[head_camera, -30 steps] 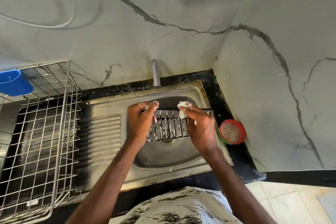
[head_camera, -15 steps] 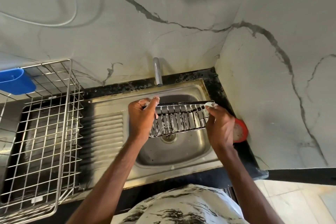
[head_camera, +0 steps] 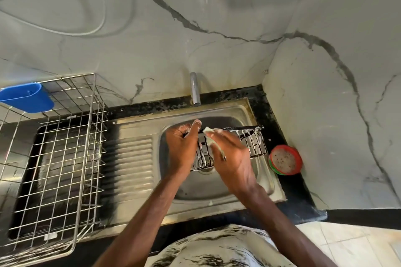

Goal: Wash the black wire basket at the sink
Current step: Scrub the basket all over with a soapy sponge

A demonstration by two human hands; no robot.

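Looking down from head height, we see 2 bare hands working over a steel sink (head_camera: 217,191) set in a black counter (head_camera: 300,198). The black wire basket (head_camera: 255,143) is held over the basin, its long axis running left to right and its far rim streaked with white suds. The left hand (head_camera: 182,147) curls round the basket's left end, thumb up at the far rim. The right hand (head_camera: 233,160) pinches a pale soapy pad (head_camera: 211,135) and presses it on the wires just beside the left hand, so both hands crowd the same end. From that grip the rest of the basket stretches away to the right, ending near a red-rimmed soap dish (head_camera: 285,159) on the counter. We judge that the coming stroke runs rightward along the long axis, and the right hand is the nearer one to make it while the left steadies the frame. A tap (head_camera: 194,89) stands behind the basin; we cannot tell whether water runs. A wire dish rack (head_camera: 65,158) with a blue cup (head_camera: 26,97) sits at the left.
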